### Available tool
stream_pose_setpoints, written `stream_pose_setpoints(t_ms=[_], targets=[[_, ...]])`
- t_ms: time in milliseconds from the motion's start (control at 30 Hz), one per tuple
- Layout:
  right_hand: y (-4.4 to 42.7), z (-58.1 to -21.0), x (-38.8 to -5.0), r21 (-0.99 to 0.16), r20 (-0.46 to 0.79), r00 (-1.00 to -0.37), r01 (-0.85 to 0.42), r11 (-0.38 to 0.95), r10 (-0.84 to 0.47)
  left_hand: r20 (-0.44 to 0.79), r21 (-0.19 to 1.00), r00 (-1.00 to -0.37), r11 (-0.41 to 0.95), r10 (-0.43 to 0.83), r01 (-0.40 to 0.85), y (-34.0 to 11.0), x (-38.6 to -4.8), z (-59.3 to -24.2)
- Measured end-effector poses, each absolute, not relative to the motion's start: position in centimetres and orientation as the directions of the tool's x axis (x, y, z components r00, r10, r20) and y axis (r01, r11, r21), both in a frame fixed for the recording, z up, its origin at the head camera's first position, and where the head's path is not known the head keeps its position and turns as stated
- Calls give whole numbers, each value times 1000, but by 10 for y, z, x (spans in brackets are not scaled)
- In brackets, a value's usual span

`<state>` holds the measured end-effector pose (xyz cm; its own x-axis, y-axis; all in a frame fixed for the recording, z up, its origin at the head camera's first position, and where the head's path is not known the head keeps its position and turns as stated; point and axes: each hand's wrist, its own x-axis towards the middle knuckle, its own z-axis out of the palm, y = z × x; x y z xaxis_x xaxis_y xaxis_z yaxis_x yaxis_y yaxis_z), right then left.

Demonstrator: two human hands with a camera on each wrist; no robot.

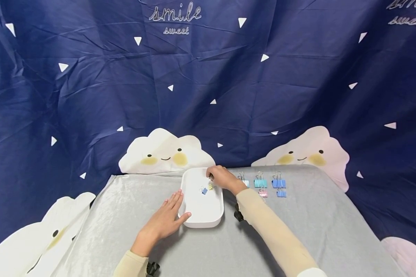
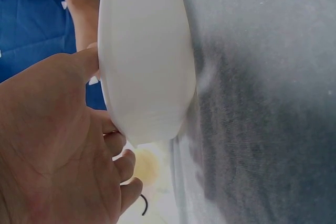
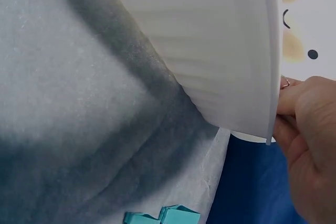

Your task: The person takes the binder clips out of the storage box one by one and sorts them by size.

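Observation:
A white tray [image 1: 202,209] holds a small blue binder clip [image 1: 203,191] and a yellow one [image 1: 210,186]. My left hand [image 1: 164,218] rests along the tray's left rim, fingers extended; in the left wrist view the hand [image 2: 63,140] touches the rim of the tray [image 2: 147,51]. Over the tray's back right corner, my right hand [image 1: 225,179] has its fingers curled down. The right wrist view shows that hand [image 3: 312,135] beyond the tray wall [image 3: 226,51], a metal wire loop [image 3: 285,83] of a clip between the fingers; its body is hidden.
Right of the tray, binder clips lie in two rows on the grey cloth [image 1: 312,215]: a pale one [image 1: 245,182], a teal one [image 1: 260,183] and a blue one [image 1: 279,183] behind, pink [image 1: 263,194] and small blue [image 1: 281,194] in front. A dark blue curtain hangs behind.

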<state>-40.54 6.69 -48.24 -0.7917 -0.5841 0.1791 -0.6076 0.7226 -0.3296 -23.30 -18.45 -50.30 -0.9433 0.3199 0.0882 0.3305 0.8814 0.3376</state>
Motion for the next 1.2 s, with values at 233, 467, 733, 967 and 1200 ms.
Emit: stream_pose_setpoints(t_ms=[233,467,733,967,1200], targets=[[71,-479,-405,-325,239,-766,-642,695,-596,83,345,-942,877,326,334,-184,-233,-502],[78,-473,-406,-432,270,-756,-649,627,-597,60,339,-945,884,321,322,-185,-234,-504],[88,-467,-405,-414,344,-691,-720,558,-636,57,351,-947,882,317,316,-185,-234,-502],[91,-464,-395,-552,278,-769,-618,560,-575,62,347,-946,882,319,320,-186,-235,-501],[98,-463,-394,-521,325,-771,-630,576,-548,61,354,-945,879,320,321,-186,-235,-501]])
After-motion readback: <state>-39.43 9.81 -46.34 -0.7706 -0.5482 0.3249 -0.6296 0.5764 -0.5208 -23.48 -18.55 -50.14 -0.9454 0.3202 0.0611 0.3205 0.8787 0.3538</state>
